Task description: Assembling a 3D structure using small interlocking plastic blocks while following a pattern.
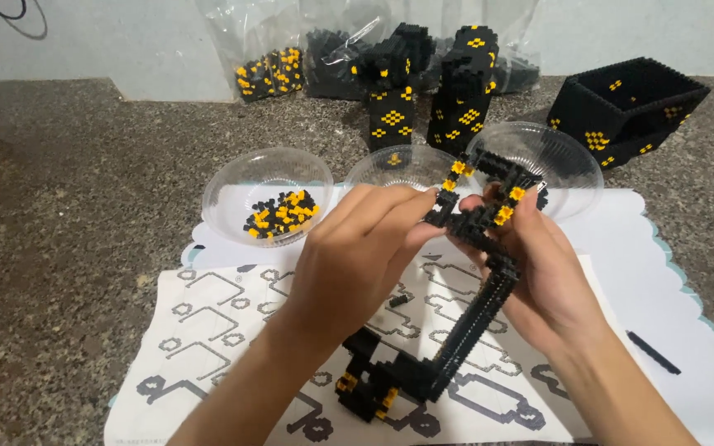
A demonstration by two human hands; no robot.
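Both my hands hold a long, bent model of small black and yellow bricks (466, 326) above a printed instruction sheet (208, 330). My left hand (357, 256) pinches its upper end with the fingertips near a yellow brick. My right hand (543, 277) cradles the upper part from the right, thumb on the bricks. The model's lower end (369, 388) rests near the sheet's front.
Three clear plastic bowls stand behind: the left bowl (233, 190) holds loose black and yellow bricks, the middle (394, 165) and right (572, 157) ones are partly hidden. Two built black towers (440, 91), a black brick box (634, 103), bags of bricks (270, 70) and a black stick (653, 353) lie around.
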